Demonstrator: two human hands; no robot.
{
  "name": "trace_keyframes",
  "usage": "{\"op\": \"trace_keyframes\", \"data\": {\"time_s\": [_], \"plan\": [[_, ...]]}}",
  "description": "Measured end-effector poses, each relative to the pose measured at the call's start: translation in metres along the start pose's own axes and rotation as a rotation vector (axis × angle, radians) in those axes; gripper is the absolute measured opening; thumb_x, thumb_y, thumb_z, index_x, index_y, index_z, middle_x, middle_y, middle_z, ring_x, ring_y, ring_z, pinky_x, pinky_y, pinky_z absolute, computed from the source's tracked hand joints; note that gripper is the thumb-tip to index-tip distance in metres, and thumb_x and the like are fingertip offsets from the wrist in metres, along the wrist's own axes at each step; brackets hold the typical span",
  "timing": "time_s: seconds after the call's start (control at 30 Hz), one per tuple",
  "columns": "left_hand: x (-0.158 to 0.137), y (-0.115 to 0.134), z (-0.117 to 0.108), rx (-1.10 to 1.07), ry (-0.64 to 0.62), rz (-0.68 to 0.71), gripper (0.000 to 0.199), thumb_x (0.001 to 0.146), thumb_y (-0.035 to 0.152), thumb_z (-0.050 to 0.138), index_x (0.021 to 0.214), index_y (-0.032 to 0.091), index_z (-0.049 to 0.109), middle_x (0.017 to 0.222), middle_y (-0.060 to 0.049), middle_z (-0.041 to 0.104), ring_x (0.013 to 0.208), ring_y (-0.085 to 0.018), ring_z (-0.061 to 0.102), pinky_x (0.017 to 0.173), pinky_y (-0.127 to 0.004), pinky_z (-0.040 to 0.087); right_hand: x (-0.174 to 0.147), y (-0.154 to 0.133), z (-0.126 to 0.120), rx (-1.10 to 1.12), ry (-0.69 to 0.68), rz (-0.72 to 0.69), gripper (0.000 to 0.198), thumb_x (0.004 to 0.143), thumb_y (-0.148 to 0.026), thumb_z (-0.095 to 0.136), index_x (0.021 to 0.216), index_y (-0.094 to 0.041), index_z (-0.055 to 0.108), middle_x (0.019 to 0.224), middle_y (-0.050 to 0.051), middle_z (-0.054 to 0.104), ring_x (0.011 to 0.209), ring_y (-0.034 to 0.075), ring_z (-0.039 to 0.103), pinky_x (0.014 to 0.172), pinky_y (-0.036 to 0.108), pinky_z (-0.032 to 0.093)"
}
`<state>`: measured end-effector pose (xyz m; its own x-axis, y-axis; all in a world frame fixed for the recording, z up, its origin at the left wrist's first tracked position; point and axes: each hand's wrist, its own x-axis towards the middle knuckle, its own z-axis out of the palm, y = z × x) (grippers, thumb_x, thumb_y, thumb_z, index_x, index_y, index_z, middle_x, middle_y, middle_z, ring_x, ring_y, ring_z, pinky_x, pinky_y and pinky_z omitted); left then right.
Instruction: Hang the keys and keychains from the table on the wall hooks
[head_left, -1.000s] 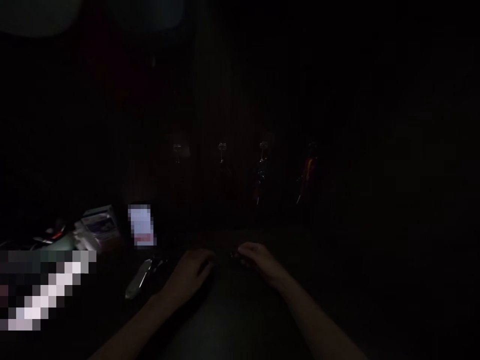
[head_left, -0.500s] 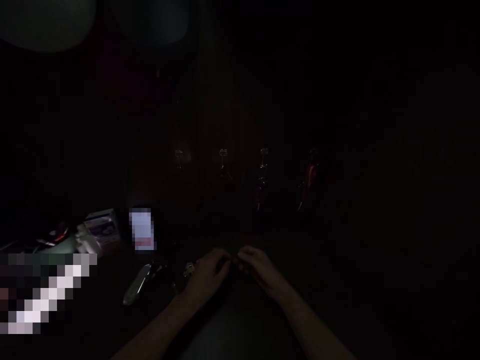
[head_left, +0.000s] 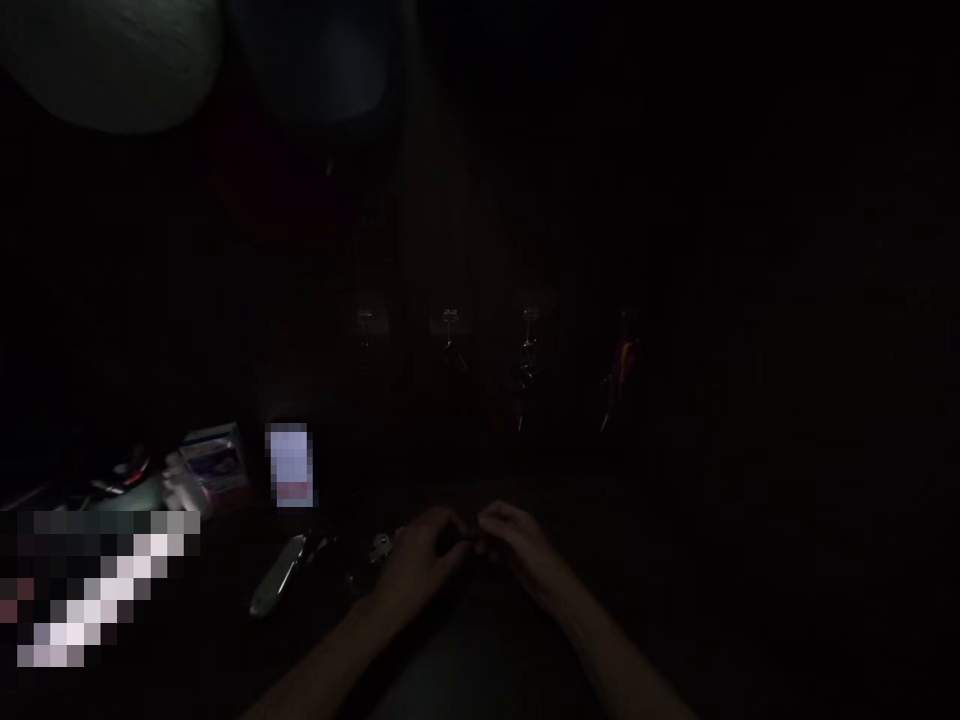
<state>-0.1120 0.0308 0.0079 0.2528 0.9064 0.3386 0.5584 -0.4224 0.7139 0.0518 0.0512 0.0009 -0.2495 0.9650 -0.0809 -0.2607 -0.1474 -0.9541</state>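
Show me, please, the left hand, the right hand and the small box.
Left hand (head_left: 422, 552): head view, back of the hand.
Right hand (head_left: 523, 543): head view, back of the hand.
Small box (head_left: 215, 460): head view, its patterned side.

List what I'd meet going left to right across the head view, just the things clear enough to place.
Printed box, glowing pixelated rectangle, left hand, right hand, dim reddish item. Other things overlap or are too dark to place.
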Motion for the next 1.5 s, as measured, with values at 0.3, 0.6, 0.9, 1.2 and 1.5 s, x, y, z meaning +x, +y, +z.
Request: {"op": "trace_keyframes", "data": {"time_s": [0.3,0.6,0.9,1.2,1.5], "plan": [[-0.002,0.003,-0.009,0.174,0.105,0.025,0.014,0.079,0.021,0.048,0.086,0.023,0.060,0.086,-0.003,0.066,0.081,-0.019,0.061,0.074,-0.031,0.046,0.000,-0.004,0.001,-0.156,0.112,-0.073,0.021,0.059,-0.038,0.071,0.064,-0.019,0.063,0.054,-0.004,0.054,0.052,0.010,0.048,0.051,0.022,0.033],[0.008,0.010,-0.028,-0.051,0.066,-0.012,0.011,0.079,0.024,0.047,0.081,0.022,0.057,0.081,0.001,0.064,0.077,-0.016,0.060,0.070,-0.026,0.046,0.004,-0.001,-0.001,-0.370,0.060,-0.182,0.019,0.067,-0.039,0.066,0.073,-0.021,0.066,0.076,0.001,0.066,0.077,0.019,0.059,0.072,0.030,0.042],[0.018,0.012,-0.024,-0.459,-0.086,-0.258,0.013,0.073,0.030,0.054,0.073,0.018,0.059,0.068,0.003,0.059,0.067,-0.013,0.056,0.065,-0.024,0.043,-0.001,-0.003,0.003,-0.425,0.041,-0.250,0.028,0.068,-0.045,0.065,0.081,-0.020,0.067,0.080,0.002,0.066,0.080,0.020,0.059,0.074,0.031,0.043],[0.011,0.001,-0.009,-0.536,-0.176,-0.378,0.038,0.063,0.029,0.071,0.098,0.020,0.060,0.087,-0.001,0.065,0.083,-0.017,0.059,0.077,-0.027,0.043,0.006,0.005,0.000,-0.136,0.135,-0.099,0.033,0.056,-0.048,0.073,0.063,-0.018,0.061,0.055,-0.004,0.054,0.051,0.010,0.047,0.049,0.022,0.035],[0.008,0.001,-0.012,-0.648,-0.174,-0.379,0.023,0.071,0.029,0.066,0.090,0.017,0.065,0.086,-0.003,0.066,0.081,-0.017,0.061,0.078,-0.029,0.044,0.002,0.001,0.004,0.037,0.112,-0.053,0.029,0.056,-0.042,0.075,0.064,-0.016,0.066,0.062,-0.001,0.062,0.058,0.011,0.055,0.054,0.022,0.040]]}}
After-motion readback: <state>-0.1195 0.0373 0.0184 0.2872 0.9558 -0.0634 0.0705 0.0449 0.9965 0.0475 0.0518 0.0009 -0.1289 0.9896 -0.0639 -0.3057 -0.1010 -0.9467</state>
